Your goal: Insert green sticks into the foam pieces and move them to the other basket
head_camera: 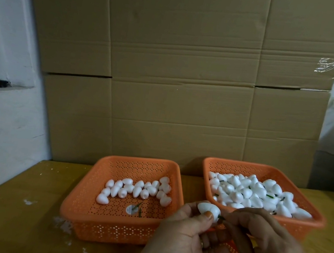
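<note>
Flattened brown cardboard sheet (182, 67) stands along the yellow wooden worktop's (8, 199) far edge. Two orange perforated plastic baskets (102, 223) (309, 218) — right one heaped. Near edge: left hand (178, 242) pinches a white egg-shaped foam piece (208, 211); right hand (264, 240) pinches a thin green stick (221, 217) at its end.

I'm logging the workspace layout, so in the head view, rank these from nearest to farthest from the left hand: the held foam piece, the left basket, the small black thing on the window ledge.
1. Foam piece: gripped in the left hand's fingers.
2. Left basket: just left of the hand, on the table.
3. Small black object: far left, on the window ledge.
</note>
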`<control>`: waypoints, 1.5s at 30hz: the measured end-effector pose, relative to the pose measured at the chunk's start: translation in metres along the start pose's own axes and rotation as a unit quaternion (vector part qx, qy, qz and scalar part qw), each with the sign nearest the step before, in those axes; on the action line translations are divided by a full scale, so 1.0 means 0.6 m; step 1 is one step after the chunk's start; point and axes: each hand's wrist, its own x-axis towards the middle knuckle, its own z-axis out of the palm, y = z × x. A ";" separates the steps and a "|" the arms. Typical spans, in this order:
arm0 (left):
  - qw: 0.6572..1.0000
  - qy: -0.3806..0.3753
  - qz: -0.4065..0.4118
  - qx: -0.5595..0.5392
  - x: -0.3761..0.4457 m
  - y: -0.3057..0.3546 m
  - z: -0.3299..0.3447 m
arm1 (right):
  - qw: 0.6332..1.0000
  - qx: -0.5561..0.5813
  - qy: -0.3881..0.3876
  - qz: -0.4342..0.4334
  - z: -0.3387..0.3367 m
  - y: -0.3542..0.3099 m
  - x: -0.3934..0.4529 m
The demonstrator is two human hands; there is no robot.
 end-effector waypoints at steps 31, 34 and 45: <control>1.000 -0.012 0.010 0.020 -0.003 -0.003 0.002 | 1.000 -0.009 0.000 0.016 0.005 0.002 -0.004; 1.000 -0.007 0.009 0.015 -0.005 -0.002 0.002 | 1.000 -0.004 0.003 0.012 0.005 0.002 -0.004; 1.000 -0.009 0.013 0.018 -0.005 -0.003 0.001 | 1.000 0.002 -0.001 0.007 0.004 0.002 -0.002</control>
